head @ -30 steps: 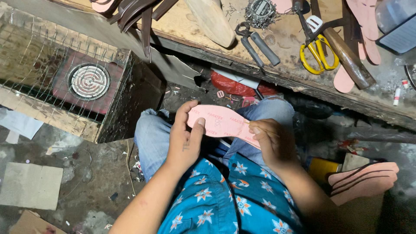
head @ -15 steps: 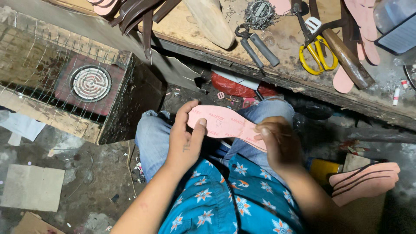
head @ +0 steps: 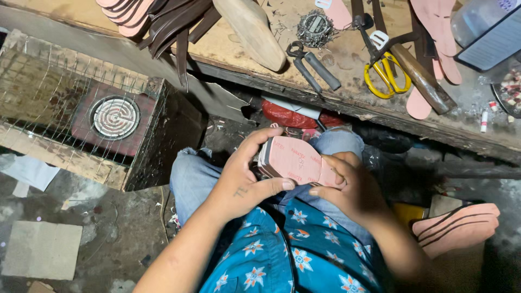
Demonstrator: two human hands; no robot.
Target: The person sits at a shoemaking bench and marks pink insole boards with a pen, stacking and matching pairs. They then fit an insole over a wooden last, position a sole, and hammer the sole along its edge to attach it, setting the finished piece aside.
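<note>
A pink shoe sole (head: pixel 296 161) lies across my lap, tilted so its printed face and a thicker layered edge at the left show. My left hand (head: pixel 245 176) grips its left end, fingers curled over the top edge and thumb under it. My right hand (head: pixel 353 187) holds the right end, fingers pressed on the sole's face. Both hands rest above my knees in blue jeans.
A wooden workbench (head: pixel 228 43) runs across the top with pliers (head: pixel 313 65), yellow scissors (head: pixel 385 76), a hammer (head: pixel 418 76), a wooden shoe last (head: pixel 252 30) and pink soles (head: pixel 439 32). A wire cage with a coil heater (head: pixel 115 116) stands left. Stacked soles (head: pixel 456 228) lie right.
The sole has been turned from lying flat to tilted up on edge. My left hand's fingers have closed over its top, and my right hand has shifted onto its right end.
</note>
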